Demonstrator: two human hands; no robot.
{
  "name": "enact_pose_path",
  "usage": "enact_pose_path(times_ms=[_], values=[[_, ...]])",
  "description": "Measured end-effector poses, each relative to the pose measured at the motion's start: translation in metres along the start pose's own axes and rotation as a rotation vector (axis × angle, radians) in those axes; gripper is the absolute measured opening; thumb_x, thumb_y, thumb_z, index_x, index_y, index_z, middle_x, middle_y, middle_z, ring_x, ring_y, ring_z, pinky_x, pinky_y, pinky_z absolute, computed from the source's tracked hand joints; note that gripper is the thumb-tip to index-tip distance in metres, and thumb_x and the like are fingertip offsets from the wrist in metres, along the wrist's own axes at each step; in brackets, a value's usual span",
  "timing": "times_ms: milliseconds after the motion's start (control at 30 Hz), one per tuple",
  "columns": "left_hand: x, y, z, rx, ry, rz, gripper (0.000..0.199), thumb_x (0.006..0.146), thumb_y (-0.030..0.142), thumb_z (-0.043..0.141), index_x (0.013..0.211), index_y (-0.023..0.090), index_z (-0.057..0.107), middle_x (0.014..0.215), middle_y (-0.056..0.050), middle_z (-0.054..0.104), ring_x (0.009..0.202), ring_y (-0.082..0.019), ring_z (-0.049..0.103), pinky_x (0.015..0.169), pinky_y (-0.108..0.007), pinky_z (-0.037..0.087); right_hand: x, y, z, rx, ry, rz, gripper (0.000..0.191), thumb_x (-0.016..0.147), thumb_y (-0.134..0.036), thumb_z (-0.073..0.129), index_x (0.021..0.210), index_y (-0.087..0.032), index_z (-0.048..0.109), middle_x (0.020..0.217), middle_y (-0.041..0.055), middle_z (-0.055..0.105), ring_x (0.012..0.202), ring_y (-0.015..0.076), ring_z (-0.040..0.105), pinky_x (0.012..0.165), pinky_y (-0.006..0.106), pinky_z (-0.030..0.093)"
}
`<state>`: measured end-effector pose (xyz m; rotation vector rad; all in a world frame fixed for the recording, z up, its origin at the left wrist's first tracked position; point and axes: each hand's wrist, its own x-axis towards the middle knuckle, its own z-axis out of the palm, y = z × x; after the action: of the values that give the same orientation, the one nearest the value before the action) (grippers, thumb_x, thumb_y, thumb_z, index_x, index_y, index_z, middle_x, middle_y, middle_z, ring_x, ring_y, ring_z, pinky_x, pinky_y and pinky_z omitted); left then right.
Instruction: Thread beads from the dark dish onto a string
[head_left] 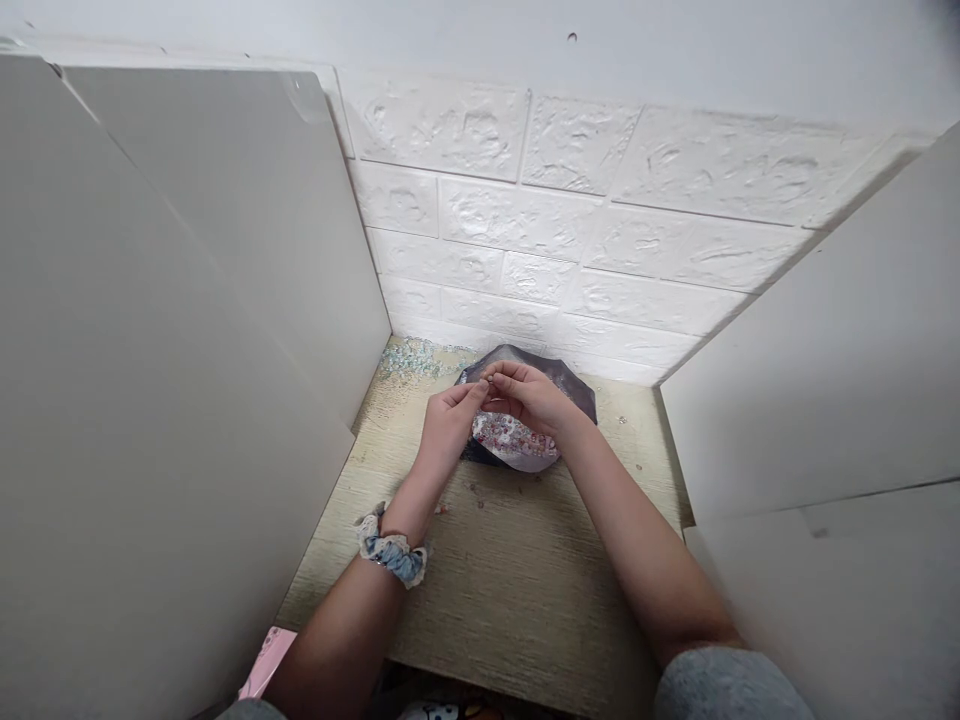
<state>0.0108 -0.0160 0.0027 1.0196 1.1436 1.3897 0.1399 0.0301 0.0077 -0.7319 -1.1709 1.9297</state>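
Pinching a small bead (490, 379), long axis too small to tell, the right hand (529, 392) meets the left hand (453, 408) on its left, that grip pressed together, contents hidden, both above the dark tray (582, 390), loose beads (514, 434) on its near side.

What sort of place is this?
Probably a small craft spot, perhaps in a home: there is a pale wood-grain tabletop, a white embossed brick-pattern wall behind it, and a dark angular-edged tray holding small pinkish beads.
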Motion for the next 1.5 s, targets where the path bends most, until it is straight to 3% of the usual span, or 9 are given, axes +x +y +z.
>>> enact_pose_path(times_ms=[767, 1100, 1333, 1500], values=[[0.0, 0.001, 0.001, 0.018, 0.017, -0.026, 0.032, 0.065, 0.042, 0.065, 0.049, 0.016, 0.057, 0.036, 0.005, 0.034, 0.043, -0.009, 0.037, 0.042, -0.02, 0.026, -0.003, -0.007, 0.004, -0.218, 0.023, -0.024, 0.014, 0.075, -0.026, 0.066, 0.077, -0.018, 0.055, 0.075, -0.0003, 0.054, 0.069, 0.0088, 0.053, 0.079, 0.028, 0.049], [0.001, -0.003, -0.002, 0.058, -0.019, -0.028, 0.037, 0.066, 0.05, 0.063, 0.056, 0.014, 0.06, 0.04, 0.006, 0.028, 0.042, -0.006, 0.028, 0.041, -0.02, 0.02, -0.008, -0.017, 0.003, -0.516, 0.004, -0.086, 0.007, 0.079, -0.023, 0.057, 0.078, -0.017, 0.056, 0.076, 0.0013, 0.056, 0.075, 0.0118, 0.054, 0.077, 0.03, 0.045], [0.001, -0.004, -0.002, 0.07, -0.076, -0.06, 0.044, 0.065, 0.056, 0.062, 0.053, 0.015, 0.05, 0.041, 0.008, 0.023, 0.04, -0.004, 0.018, 0.04, -0.021, 0.013, -0.016, -0.028, 0.004, -1.056, 0.084, -0.336, 0.009, 0.079, -0.015, 0.054, 0.073, -0.017, 0.061, 0.084, 0.0022, 0.056, 0.079, 0.013, 0.054, 0.074, 0.028, 0.042], [0.0, -0.002, 0.0, -0.004, -0.095, -0.102, 0.043, 0.067, 0.055, 0.062, 0.056, 0.015, 0.049, 0.041, 0.009, 0.022, 0.038, -0.003, 0.014, 0.039, -0.021, 0.009, -0.023, -0.033, 0.012, -1.24, 0.08, -0.464, 0.014, 0.08, -0.009, 0.048, 0.072, -0.017, 0.057, 0.087, 0.003, 0.05, 0.08, 0.0131, 0.051, 0.074, 0.028, 0.041]])
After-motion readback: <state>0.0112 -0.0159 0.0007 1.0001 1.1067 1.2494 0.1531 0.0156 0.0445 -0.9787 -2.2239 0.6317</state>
